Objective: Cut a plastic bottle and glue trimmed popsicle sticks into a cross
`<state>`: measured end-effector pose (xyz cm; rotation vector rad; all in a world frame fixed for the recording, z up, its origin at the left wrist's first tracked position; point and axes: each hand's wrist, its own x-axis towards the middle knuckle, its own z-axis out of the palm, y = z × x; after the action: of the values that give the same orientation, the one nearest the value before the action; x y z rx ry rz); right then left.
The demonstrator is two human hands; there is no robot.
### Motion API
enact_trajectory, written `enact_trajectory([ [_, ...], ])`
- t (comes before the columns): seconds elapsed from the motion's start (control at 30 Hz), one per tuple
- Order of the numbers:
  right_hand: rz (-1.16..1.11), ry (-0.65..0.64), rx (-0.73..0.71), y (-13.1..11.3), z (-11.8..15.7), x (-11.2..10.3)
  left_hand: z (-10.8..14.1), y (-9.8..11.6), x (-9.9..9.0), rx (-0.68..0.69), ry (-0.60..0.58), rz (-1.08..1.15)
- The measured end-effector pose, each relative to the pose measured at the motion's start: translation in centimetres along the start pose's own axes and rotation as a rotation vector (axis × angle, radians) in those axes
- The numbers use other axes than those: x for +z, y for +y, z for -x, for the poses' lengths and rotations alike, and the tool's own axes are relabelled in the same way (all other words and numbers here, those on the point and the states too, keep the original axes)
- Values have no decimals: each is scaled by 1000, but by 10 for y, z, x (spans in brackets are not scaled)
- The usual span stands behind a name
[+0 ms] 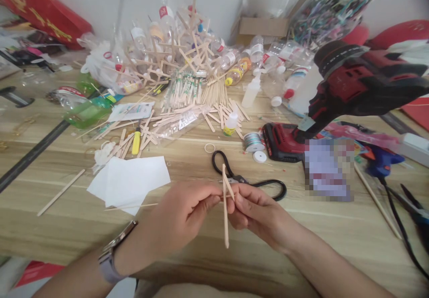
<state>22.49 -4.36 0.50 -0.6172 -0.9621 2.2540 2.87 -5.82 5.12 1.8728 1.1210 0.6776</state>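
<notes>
1. In front of us, above the near part of the table (pixel 181 258), we hold the craft sticks (pixel 225 222): one long and roughly upright, one shorter and slanting from its top, with a thin crosspiece between our fingers.
2. Our left hand (pixel 182 213) pinches the crosspiece between thumb and fingers; one watch (pixel 115 249) is on that wrist.
3. Our right hand (pixel 259 208) pinches the slanting piece near its lower end.
4. Just beyond lies one pair of black-handled scissors (pixel 239 179), partly covered by our right hand.
5. Farther out we count one rubber band (pixel 209 148), one thread spool (pixel 254 141), one white disc (pixel 259 156) and one small bottle (pixel 230 124) with a yellow label, its print too small to read.
6. To the left are overlapping white papers (pixel 129 182), one yellow-handled tool (pixel 136 141) and one loose stick (pixel 61 192).
7. To the right stand one red-and-black power drill (pixel 355 83), its collar marks unreadable, and one blue glue gun (pixel 382 161).
8. At the back, plastic bottles (pixel 256 50), too many to count surely, carry red labels (pixel 165 12) with illegible white lettering.
</notes>
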Motion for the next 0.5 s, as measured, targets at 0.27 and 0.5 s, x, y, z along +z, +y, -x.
enact_trajectory([
  [0.27,66,-41,66,3,-1,-7,2,1,3,65,25,-84],
  [0.5,132,-15,71,4,-3,-7,3,3,4,63,9,-103],
])
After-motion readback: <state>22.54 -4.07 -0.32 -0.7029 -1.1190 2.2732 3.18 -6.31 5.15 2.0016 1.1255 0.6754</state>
